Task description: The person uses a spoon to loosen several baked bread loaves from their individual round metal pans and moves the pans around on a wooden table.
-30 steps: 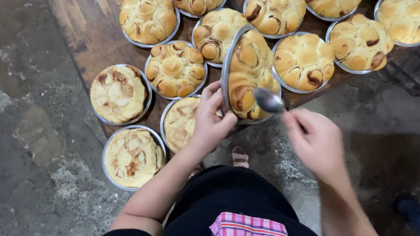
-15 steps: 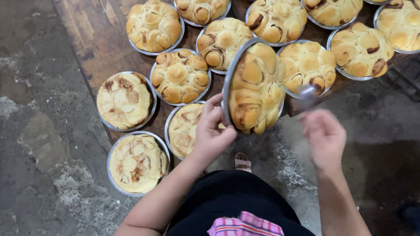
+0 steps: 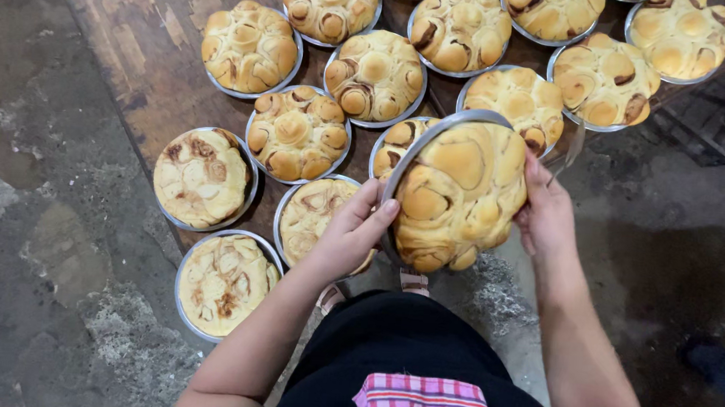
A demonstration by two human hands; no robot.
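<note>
I've got one view only: head cam, looking steeply down past my own torso. Both hands, left hand (image 3: 352, 232) and right hand (image 3: 547, 215), sit close, mid-frame. Wooden board (image 3: 148, 52) with round bread tins (image 3: 250, 49) fills the top, concrete floor (image 3: 29, 231) at left.

Both hands (image 3: 352, 232) (image 3: 546, 216) raised, fingers curled.

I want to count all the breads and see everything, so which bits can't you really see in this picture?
- Head view: the tilted round metal pan of golden pull-apart bread covers most of another pan behind it.
- The left hand hides part of the pale upturned bread.
- The right hand holds a thin metal utensil, too blurred to identify.
- The top edge cuts off the furthest pans, so no full count.
- The dark shape on the floor at right is blurred.
</note>
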